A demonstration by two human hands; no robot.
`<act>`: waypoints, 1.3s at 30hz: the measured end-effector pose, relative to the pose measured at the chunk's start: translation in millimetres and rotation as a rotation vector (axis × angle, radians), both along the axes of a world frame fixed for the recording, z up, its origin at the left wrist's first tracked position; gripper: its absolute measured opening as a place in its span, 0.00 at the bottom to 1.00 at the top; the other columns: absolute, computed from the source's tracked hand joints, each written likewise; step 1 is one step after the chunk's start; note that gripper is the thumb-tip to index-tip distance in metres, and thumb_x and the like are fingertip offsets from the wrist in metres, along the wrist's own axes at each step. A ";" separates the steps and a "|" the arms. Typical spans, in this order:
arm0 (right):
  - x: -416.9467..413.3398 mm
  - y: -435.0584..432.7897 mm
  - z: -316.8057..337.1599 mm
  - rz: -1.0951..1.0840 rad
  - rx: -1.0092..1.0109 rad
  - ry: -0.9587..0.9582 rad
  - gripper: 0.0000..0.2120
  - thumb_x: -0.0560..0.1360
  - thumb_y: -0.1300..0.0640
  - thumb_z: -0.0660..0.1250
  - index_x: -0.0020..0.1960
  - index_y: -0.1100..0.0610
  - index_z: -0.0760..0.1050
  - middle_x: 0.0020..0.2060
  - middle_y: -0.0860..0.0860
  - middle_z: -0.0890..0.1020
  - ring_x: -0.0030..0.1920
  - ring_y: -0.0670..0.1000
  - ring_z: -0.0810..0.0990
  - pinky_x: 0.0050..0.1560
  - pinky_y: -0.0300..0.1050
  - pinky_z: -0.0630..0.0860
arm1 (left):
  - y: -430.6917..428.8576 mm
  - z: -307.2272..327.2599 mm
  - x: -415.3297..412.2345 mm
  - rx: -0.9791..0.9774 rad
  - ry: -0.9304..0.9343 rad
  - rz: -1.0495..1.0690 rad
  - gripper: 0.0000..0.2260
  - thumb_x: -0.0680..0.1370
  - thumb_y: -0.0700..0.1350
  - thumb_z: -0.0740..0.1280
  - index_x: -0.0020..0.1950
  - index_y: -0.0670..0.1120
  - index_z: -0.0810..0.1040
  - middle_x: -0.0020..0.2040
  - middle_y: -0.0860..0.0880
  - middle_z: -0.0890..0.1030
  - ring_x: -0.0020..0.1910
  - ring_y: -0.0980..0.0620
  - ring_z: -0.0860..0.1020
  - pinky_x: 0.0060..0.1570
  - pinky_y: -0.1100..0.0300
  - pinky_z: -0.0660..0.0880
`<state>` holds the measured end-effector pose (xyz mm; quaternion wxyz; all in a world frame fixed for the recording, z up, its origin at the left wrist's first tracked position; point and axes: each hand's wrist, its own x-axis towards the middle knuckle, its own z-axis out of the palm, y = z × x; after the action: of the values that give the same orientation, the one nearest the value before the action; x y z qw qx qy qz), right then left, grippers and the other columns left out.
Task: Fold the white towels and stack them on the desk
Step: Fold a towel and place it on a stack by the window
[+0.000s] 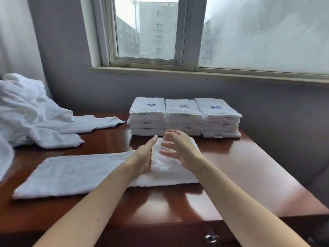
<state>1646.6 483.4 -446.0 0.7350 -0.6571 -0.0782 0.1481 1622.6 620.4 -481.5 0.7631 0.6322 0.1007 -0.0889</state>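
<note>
So the towel [74, 173] being worked on lies across the front of the desk [249, 175], already folded into a long strip running left to right, with its right end turned back over itself into a thick flap [165, 165]. The left hand [145, 157] is flat, fingers straight and together, set edge-on against the ribbed left edge of that flap. The right hand [178, 148] is over the top of the flap with its fingers spread and relaxed, not pinching anything. It's pretty blurred, so I can't tell if it's actually touching the cloth or just above it. Behind the hands, at the back of the desk under the window [147, 29], there are three stacks [184, 120] of folded towels side by side and touching, each with a small bluish logo on top. Off to the left is a big rumpled pile [35, 118] of unfolded white towels, partly spilling onto the desk, close to the strip's far end but not touching it. There's a shiny knob [211, 238] on the desk's front edge.
</note>
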 end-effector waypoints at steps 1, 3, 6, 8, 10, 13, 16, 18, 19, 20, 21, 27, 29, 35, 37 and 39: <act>0.7 -4.4 -1.0 0.000 0.018 -0.008 0.14 0.79 0.61 0.62 0.64 0.59 0.72 0.57 0.56 0.78 0.55 0.54 0.81 0.48 0.50 0.83 | 0.0 -3.7 0.4 0.025 0.006 0.012 0.21 0.81 0.60 0.61 0.60 0.44 0.80 0.51 0.44 0.85 0.45 0.49 0.84 0.38 0.58 0.79; 3.5 -17.0 -1.0 -0.031 0.012 -0.095 0.13 0.79 0.64 0.59 0.63 0.58 0.73 0.57 0.57 0.80 0.54 0.54 0.83 0.47 0.48 0.83 | -1.5 -6.9 4.1 0.131 -0.002 0.040 0.18 0.78 0.55 0.67 0.60 0.43 0.79 0.53 0.43 0.85 0.48 0.49 0.84 0.40 0.58 0.79; 5.8 -37.8 -4.0 -0.121 -0.131 -0.312 0.13 0.76 0.64 0.60 0.58 0.54 0.75 0.51 0.53 0.84 0.53 0.49 0.83 0.52 0.45 0.80 | -9.1 -4.9 8.9 0.243 -0.033 0.042 0.12 0.78 0.43 0.69 0.58 0.38 0.78 0.52 0.41 0.84 0.44 0.49 0.84 0.36 0.59 0.79; 5.3 -50.3 -10.1 -0.118 -0.310 -0.467 0.17 0.71 0.59 0.65 0.60 0.50 0.75 0.52 0.47 0.83 0.54 0.42 0.80 0.54 0.40 0.74 | -14.4 -0.8 8.5 0.301 -0.067 0.054 0.05 0.78 0.39 0.66 0.52 0.38 0.79 0.44 0.43 0.82 0.38 0.50 0.82 0.32 0.60 0.78; 3.2 -59.1 -18.9 -0.010 -0.469 -0.522 0.29 0.64 0.51 0.68 0.66 0.47 0.72 0.59 0.45 0.79 0.61 0.40 0.75 0.58 0.38 0.71 | -17.0 5.4 8.2 0.293 -0.092 0.127 0.05 0.78 0.37 0.63 0.44 0.41 0.77 0.37 0.46 0.79 0.30 0.53 0.79 0.28 0.62 0.75; 0.9 -64.8 -32.2 0.117 -0.670 -0.626 0.41 0.61 0.48 0.77 0.72 0.48 0.68 0.68 0.45 0.72 0.70 0.44 0.68 0.70 0.44 0.66 | -13.1 13.2 7.9 0.239 -0.113 0.239 0.08 0.79 0.38 0.63 0.40 0.44 0.75 0.32 0.49 0.77 0.26 0.56 0.77 0.24 0.64 0.74; -0.3 -64.8 -41.1 0.006 -0.810 -0.792 0.34 0.67 0.59 0.72 0.72 0.50 0.70 0.72 0.44 0.69 0.72 0.45 0.66 0.71 0.45 0.66 | -5.3 18.0 3.4 0.249 -0.112 0.252 0.08 0.79 0.39 0.63 0.40 0.45 0.73 0.32 0.50 0.76 0.25 0.57 0.76 0.24 0.65 0.74; -2.7 -64.4 -40.6 -0.055 -0.875 -0.843 0.33 0.68 0.66 0.65 0.72 0.50 0.70 0.73 0.44 0.68 0.73 0.46 0.66 0.69 0.44 0.68 | -0.1 17.8 0.2 0.273 -0.101 0.256 0.07 0.79 0.39 0.62 0.41 0.45 0.73 0.34 0.50 0.75 0.27 0.56 0.76 0.25 0.64 0.75; -3.6 -64.1 -39.8 -0.046 -0.917 -0.847 0.34 0.68 0.67 0.63 0.73 0.49 0.69 0.74 0.44 0.67 0.73 0.46 0.65 0.68 0.44 0.68 | 2.9 16.4 -1.0 0.290 -0.100 0.256 0.06 0.79 0.39 0.62 0.42 0.44 0.73 0.35 0.49 0.74 0.29 0.54 0.75 0.27 0.63 0.75; -4.0 -64.0 -38.7 -0.017 -0.961 -0.842 0.36 0.68 0.69 0.62 0.73 0.48 0.68 0.75 0.44 0.65 0.74 0.46 0.63 0.68 0.46 0.69 | 5.8 14.4 -2.6 0.321 -0.107 0.248 0.05 0.79 0.39 0.62 0.43 0.44 0.72 0.35 0.47 0.73 0.31 0.51 0.74 0.29 0.62 0.74; -4.1 -63.5 -37.5 0.024 -0.999 -0.833 0.37 0.68 0.70 0.61 0.74 0.48 0.66 0.76 0.44 0.63 0.75 0.47 0.62 0.68 0.48 0.68 | 8.9 11.9 -4.0 0.372 -0.118 0.240 0.05 0.79 0.38 0.61 0.43 0.44 0.70 0.36 0.46 0.70 0.33 0.48 0.70 0.32 0.59 0.71; 1.5 -62.0 -39.6 0.339 -1.193 -0.814 0.40 0.69 0.73 0.58 0.78 0.50 0.59 0.78 0.49 0.58 0.78 0.48 0.53 0.74 0.41 0.54 | 23.8 -7.6 -7.2 0.779 -0.129 0.263 0.03 0.77 0.42 0.61 0.44 0.44 0.68 0.35 0.49 0.71 0.32 0.50 0.68 0.36 0.57 0.64; 4.2 -59.9 -40.3 0.434 -1.263 -0.827 0.39 0.69 0.72 0.60 0.78 0.53 0.58 0.77 0.53 0.59 0.78 0.50 0.51 0.72 0.37 0.48 | 22.2 -9.3 -9.9 1.088 -0.014 0.240 0.09 0.78 0.47 0.60 0.56 0.47 0.67 0.44 0.49 0.78 0.40 0.47 0.75 0.40 0.55 0.67; 9.4 -63.1 -20.3 0.533 -1.056 -0.547 0.37 0.68 0.46 0.64 0.76 0.51 0.65 0.77 0.49 0.63 0.77 0.47 0.56 0.69 0.35 0.53 | 14.6 -1.9 -11.1 1.657 -0.176 0.161 0.40 0.75 0.47 0.64 0.80 0.52 0.43 0.72 0.45 0.61 0.67 0.45 0.66 0.60 0.52 0.69; 15.0 -55.1 -17.7 0.332 -0.942 -0.594 0.26 0.74 0.50 0.61 0.71 0.52 0.72 0.71 0.50 0.72 0.73 0.49 0.67 0.65 0.36 0.62 | 10.4 0.5 -8.6 1.578 -0.377 0.146 0.34 0.76 0.43 0.63 0.80 0.53 0.53 0.72 0.49 0.62 0.71 0.48 0.62 0.67 0.54 0.63; 20.3 -40.6 -18.8 0.199 -1.020 -0.679 0.23 0.78 0.58 0.56 0.73 0.52 0.70 0.71 0.49 0.72 0.72 0.50 0.68 0.70 0.41 0.63 | 0.1 -1.3 -6.2 1.435 -0.458 0.110 0.27 0.77 0.40 0.60 0.77 0.51 0.63 0.74 0.51 0.64 0.74 0.49 0.61 0.71 0.55 0.60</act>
<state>1666.9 442.8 -464.8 0.2450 -0.9257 -0.2877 0.0174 1616.4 620.6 -482.8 0.1694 0.9707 0.0041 0.1702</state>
